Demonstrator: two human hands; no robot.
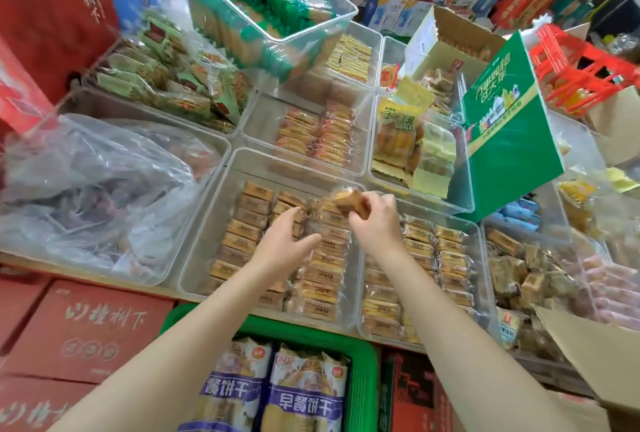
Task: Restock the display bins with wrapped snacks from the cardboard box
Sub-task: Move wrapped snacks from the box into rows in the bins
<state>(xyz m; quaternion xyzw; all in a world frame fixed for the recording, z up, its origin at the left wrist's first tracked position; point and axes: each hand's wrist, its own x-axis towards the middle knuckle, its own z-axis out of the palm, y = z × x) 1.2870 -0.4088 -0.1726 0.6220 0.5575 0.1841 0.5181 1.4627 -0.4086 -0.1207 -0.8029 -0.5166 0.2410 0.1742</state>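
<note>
Here, clear bin [221,210] holds rows of wrapped snacks [322,279].

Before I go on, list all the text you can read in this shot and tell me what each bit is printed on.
"早餐饼干": purple-banded snack bags in the green basket.
"以桂树下", seen upside down, uncertain: red cartons at lower left.
Large white characters on the green box: too tilted to read surely.
Yellow pack: green characters, blurred.
Small wrapped snacks in the clear bins: print too small.
</note>
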